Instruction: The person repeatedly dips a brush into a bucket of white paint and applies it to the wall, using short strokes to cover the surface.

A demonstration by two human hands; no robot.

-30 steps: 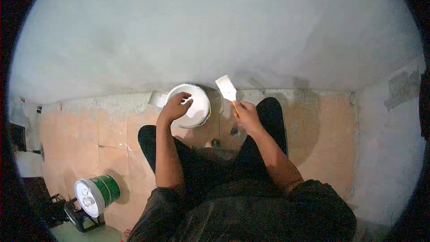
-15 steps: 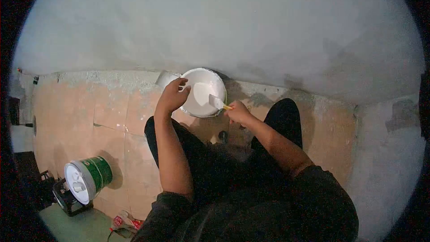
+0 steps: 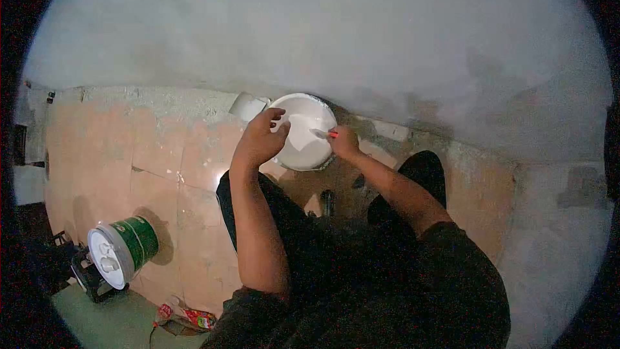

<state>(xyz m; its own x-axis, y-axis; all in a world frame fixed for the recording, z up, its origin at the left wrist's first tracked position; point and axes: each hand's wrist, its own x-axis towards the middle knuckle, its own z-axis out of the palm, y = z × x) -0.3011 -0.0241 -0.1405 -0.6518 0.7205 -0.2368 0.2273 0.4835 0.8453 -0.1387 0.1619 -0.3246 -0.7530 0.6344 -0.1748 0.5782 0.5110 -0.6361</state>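
A pale grey wall [image 3: 310,26] with darker, patchy areas low down meets a floor of orange-brown tiles [image 3: 158,148], its edge along the wall rough and whitish. Against the foot of the wall stands a round white bucket [image 3: 315,108] with white paint [image 3: 299,139] inside. The right hand [image 3: 345,143], at the bucket's right rim, grips a paintbrush [image 3: 320,133] by its reddish handle, the head angled over the paint; whether the bristles touch it is unclear. The left hand [image 3: 259,140] hovers at the opposite rim, fingers loosely curved and apart, nothing visible in its grasp. Just beyond it, beside the bucket, lies a pale flat piece [image 3: 247,106]. Well apart, at lower left, a green-and-white pail [image 3: 137,240] with a white lid [image 3: 107,260] stands near a red packet [image 3: 200,318].
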